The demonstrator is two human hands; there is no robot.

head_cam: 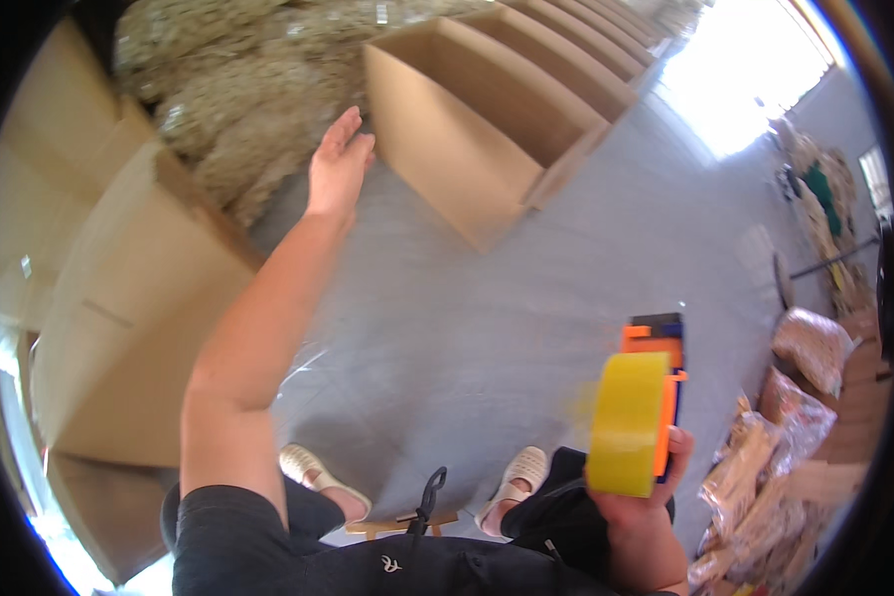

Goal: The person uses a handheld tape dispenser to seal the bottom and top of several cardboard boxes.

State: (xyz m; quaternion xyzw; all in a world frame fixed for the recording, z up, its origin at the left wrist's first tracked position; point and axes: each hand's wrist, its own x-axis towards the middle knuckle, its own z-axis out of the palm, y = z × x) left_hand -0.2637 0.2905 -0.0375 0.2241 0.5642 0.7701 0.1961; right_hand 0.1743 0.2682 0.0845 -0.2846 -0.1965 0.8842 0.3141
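My right hand [637, 492] is closed around a tape dispenser [652, 335] with an orange and dark blue body. On it sits a wide roll of yellow packing tape [629, 425]. My left hand [339, 167] is stretched forward with nothing in it, its fingers extended and partly overlapping in view. Just beyond its fingertips stands the nearest open cardboard box [447, 141], the first of a row of open boxes. Whether the fingers touch the box cannot be told.
Large cardboard boxes [149, 313] stand at the left, beside stacked plastic-wrapped bundles [238, 112]. Wrapped packages [804, 402] and flat cardboard lie at the right. My sandalled feet rest on the grey floor [432, 328], with a small wooden stool [387, 526] below me.
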